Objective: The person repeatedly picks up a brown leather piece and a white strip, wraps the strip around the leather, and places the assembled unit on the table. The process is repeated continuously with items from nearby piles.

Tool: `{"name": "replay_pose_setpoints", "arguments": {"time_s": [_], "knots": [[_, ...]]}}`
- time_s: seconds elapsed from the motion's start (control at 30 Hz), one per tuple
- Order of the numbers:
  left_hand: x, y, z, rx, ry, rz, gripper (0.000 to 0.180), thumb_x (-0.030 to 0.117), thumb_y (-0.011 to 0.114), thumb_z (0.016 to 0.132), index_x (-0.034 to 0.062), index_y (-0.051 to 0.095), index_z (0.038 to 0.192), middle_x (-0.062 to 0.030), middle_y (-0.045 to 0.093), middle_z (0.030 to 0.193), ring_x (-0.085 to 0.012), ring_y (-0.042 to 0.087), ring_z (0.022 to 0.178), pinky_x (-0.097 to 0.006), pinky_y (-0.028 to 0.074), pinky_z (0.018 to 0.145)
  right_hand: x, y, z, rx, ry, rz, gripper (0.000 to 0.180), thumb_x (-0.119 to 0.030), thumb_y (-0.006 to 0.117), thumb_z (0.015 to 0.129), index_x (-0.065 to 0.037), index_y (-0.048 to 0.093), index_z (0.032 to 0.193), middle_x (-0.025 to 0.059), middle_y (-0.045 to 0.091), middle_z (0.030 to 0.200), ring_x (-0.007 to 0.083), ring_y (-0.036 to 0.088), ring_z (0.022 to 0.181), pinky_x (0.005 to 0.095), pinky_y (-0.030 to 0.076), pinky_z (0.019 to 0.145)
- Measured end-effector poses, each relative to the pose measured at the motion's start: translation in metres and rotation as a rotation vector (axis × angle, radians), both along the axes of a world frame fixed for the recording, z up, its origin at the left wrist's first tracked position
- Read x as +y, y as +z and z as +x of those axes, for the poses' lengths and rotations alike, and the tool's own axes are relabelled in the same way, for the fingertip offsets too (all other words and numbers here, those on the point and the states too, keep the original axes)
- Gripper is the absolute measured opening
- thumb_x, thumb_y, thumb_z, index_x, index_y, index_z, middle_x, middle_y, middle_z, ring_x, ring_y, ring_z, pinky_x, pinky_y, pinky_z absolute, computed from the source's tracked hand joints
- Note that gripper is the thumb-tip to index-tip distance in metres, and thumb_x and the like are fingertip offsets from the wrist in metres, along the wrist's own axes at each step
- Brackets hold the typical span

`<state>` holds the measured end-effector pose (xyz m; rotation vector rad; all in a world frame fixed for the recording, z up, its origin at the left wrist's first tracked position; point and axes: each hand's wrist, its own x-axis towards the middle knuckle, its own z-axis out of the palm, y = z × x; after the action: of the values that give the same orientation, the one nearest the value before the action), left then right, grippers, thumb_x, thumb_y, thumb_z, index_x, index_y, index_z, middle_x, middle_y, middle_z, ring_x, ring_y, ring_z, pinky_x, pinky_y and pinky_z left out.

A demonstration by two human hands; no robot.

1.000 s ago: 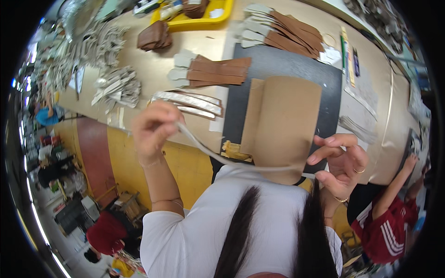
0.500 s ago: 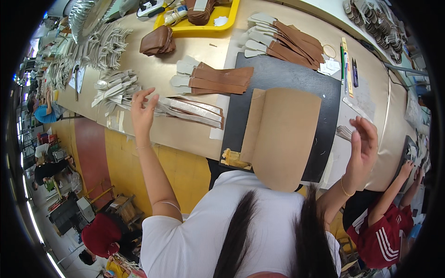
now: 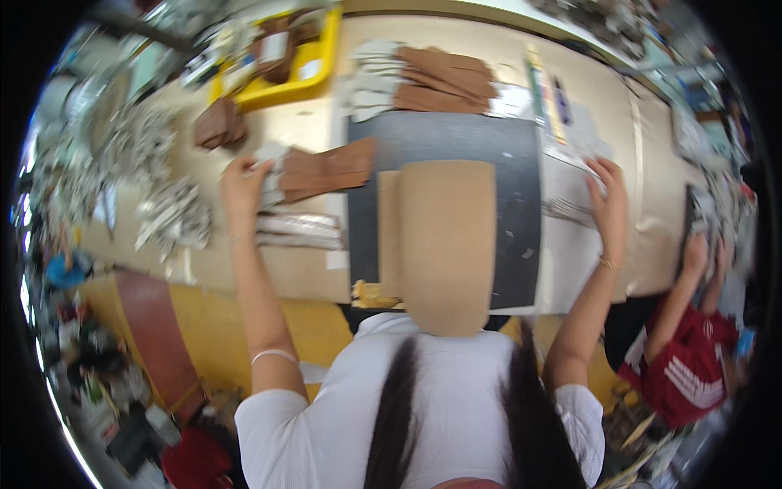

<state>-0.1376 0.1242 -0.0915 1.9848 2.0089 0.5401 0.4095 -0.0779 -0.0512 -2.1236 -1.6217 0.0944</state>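
My left hand (image 3: 243, 186) is at the pale grey ends of a stack of brown leather strips (image 3: 326, 169). Its fingers are bent and blurred, and whether they pinch a strip is unclear. On the right, my right hand (image 3: 609, 200) hovers with thumb and fingers apart beside a few thin strips (image 3: 568, 210). In front of my chest a tan board (image 3: 448, 236) with a folded left edge lies partly over a black mat (image 3: 517, 236). Pale-coated strips (image 3: 300, 231) lie just below the brown stack.
More brown strips with grey ends (image 3: 444, 79) lie beyond the mat. A yellow tray (image 3: 330, 49), a brown leather bundle (image 3: 220, 124) and heaps of pale strips (image 3: 175, 216) are on the left. Pens (image 3: 546, 94) lie at the far right. A person in red (image 3: 684, 359) works at my right.
My left hand has come to the grey ends of the brown strips. My right hand has moved to beside the thin strips. The view has shifted and turned, blurring the scene.
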Motion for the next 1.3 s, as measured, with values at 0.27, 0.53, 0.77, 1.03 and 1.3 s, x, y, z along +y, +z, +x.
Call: {"name": "replay_pose_setpoints", "arguments": {"time_s": [0.27, 0.53, 0.77, 1.03, 1.3], "knots": [[0.006, -0.003, -0.009, -0.078, 0.090, -0.104, 0.035, 0.019, 0.079, 0.073, -0.0012, 0.065, 0.098, -0.0083, 0.064, 0.070, -0.0173, 0.059, 0.064, -0.031, 0.046, 0.060, 0.033, -0.017, 0.006, 0.068, 0.008, -0.180, 0.031, -0.007, 0.066, 0.081, -0.009, 0.067, 0.111, 0.0115, 0.059, 0.112, 0.0290, 0.055, 0.107, 0.0352, 0.044, 0.093], [0.021, -0.022, -0.027, -0.250, 0.103, -0.145, 0.029, 0.015, 0.078, 0.072, -0.0018, 0.066, 0.092, -0.0035, 0.063, 0.071, -0.0112, 0.054, 0.063, -0.026, 0.045, 0.059, 0.032, -0.023, 0.004, 0.066, 0.037, -0.108, 0.013, -0.003, 0.066, 0.075, -0.005, 0.061, 0.087, 0.0096, 0.058, 0.094, 0.0300, 0.056, 0.093, 0.0383, 0.045, 0.085], [0.015, -0.010, -0.019, -0.039, -0.091, 0.022, 0.019, 0.012, 0.072, 0.073, -0.0003, 0.061, 0.083, -0.0084, 0.061, 0.074, -0.0180, 0.055, 0.069, -0.030, 0.046, 0.067, 0.025, 0.000, 0.007, 0.147, -0.020, 0.085, 0.011, -0.002, 0.061, 0.080, -0.005, 0.056, 0.089, 0.0121, 0.062, 0.090, 0.0317, 0.059, 0.087, 0.0397, 0.045, 0.083], [-0.040, 0.113, 0.069, -0.686, -0.103, -0.022, 0.012, 0.007, 0.062, 0.088, -0.0012, 0.054, 0.088, -0.0069, 0.058, 0.088, -0.0097, 0.053, 0.065, -0.022, 0.044, 0.058, 0.019, 0.046, 0.001, 0.258, -0.197, 0.369, 0.010, -0.005, 0.060, 0.086, -0.001, 0.055, 0.094, 0.0132, 0.065, 0.084, 0.0296, 0.063, 0.081, 0.0370, 0.048, 0.076], [-0.106, 0.171, 0.101, -1.397, -0.596, -0.077, 0.030, 0.007, 0.067, 0.080, 0.0020, 0.044, 0.098, -0.0102, 0.048, 0.083, -0.0145, 0.054, 0.063, -0.023, 0.049, 0.051, 0.026, 0.065, -0.027, 0.302, -0.108, 0.545, 0.011, -0.001, 0.058, 0.088, 0.001, 0.056, 0.099, 0.0106, 0.066, 0.088, 0.0210, 0.066, 0.082, 0.0290, 0.050, 0.075]]}}
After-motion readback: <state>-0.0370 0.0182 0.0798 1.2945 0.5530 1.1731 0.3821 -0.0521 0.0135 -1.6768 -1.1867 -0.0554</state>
